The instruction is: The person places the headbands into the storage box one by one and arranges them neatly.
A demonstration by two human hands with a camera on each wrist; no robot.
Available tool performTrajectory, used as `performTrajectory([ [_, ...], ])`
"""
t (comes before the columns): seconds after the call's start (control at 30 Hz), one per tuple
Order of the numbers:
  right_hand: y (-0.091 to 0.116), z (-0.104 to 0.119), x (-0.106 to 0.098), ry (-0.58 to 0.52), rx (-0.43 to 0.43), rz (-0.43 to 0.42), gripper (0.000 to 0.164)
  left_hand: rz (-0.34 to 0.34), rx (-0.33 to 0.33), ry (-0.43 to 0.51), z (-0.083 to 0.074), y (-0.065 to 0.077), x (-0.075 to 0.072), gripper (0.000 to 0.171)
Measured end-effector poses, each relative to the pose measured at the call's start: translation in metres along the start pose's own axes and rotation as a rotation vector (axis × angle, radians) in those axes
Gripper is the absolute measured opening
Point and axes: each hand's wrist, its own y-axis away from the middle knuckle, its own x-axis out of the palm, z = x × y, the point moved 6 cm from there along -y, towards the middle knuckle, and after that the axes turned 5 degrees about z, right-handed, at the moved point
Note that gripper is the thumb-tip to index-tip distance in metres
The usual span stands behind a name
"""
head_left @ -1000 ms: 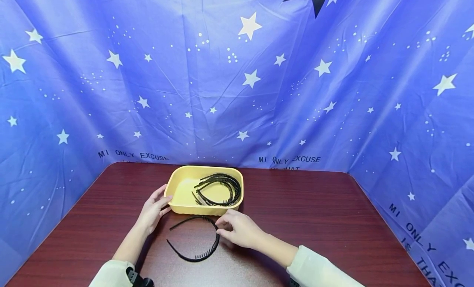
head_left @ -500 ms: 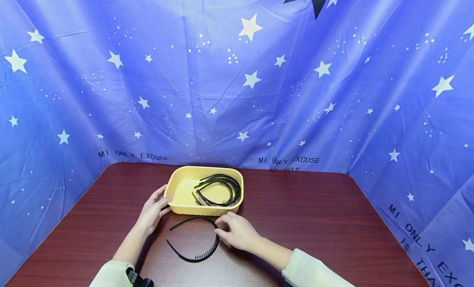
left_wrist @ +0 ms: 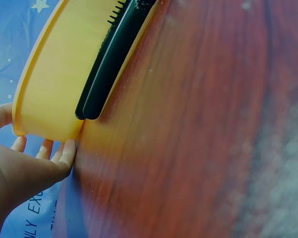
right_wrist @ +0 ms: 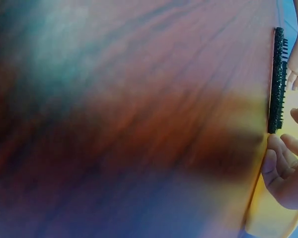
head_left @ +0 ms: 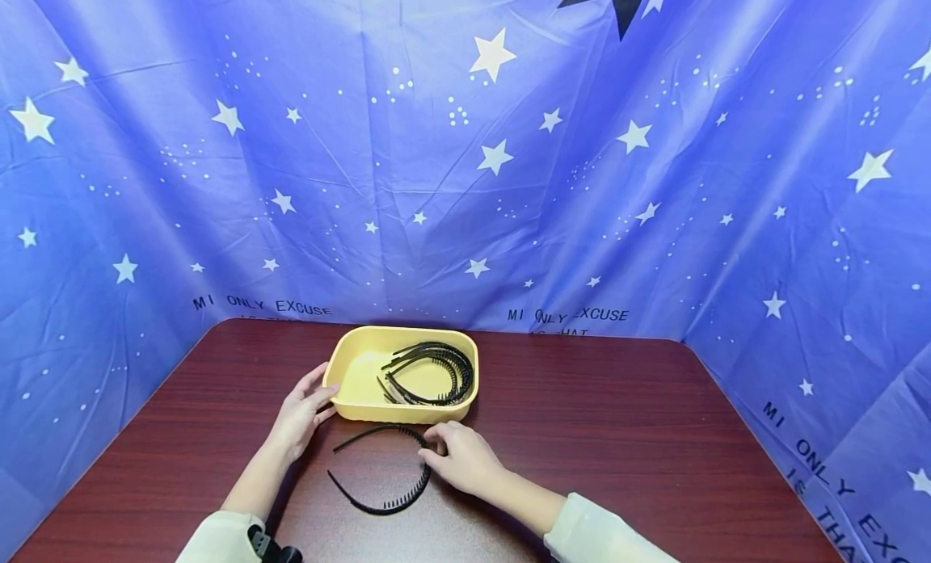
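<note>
A yellow box (head_left: pixel 364 377) stands on the table with several black toothed headbands (head_left: pixel 465 361) piled in its right half. My left hand (head_left: pixel 294 422) grips the box's left end, thumb over the near corner of the rim. Between the box and me, one black headband (head_left: pixel 389 510) lies flat, its two tips pointing left. My right hand (head_left: pixel 465 458) is at the right side of that headband's curve, fingers loosely bent, thumb and index apart beside the band. In the right wrist view the headband (right_wrist: pixel 277 84) appears edge-on close to these fingers; whether they touch it is unclear.
The dark red wooden table (head_left: pixel 618 434) extends to both sides of the box. A blue star-printed cloth (head_left: pixel 436 159) hangs behind it and along both sides.
My right hand has shifted slightly left and toward me along the headband's curve. The headband, the box and my left hand stay where they were.
</note>
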Motion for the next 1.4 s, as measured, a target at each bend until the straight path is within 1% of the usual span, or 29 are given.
performTrajectory([
  [0.27, -0.0029, -0.0033, 0.0057, -0.002, 0.058, -0.001, 0.029, 0.006, 0.0, 0.0, -0.0001, 0.0, 0.0, 0.064],
  [0.6, -0.0037, 0.0001, 0.0078, 0.024, 0.071, -0.012, 0.03, -0.002, -0.01, -0.008, 0.0, 0.0004, -0.0001, 0.064],
  [0.9, -0.0064, -0.0006, 0.0097, 0.011, 0.099, 0.006, 0.028, -0.001, -0.009, -0.013, -0.0003, -0.0004, 0.0001, 0.064],
  [1.13, -0.0072, -0.0007, 0.0076, -0.003, 0.078, 0.003, 0.023, -0.001, -0.009, -0.008, -0.0003, -0.0008, 0.0003, 0.064],
  [1.4, -0.006, -0.0012, 0.0049, -0.035, 0.08, -0.004, 0.02, -0.001, -0.007, -0.008, 0.0013, -0.0018, -0.0007, 0.064],
])
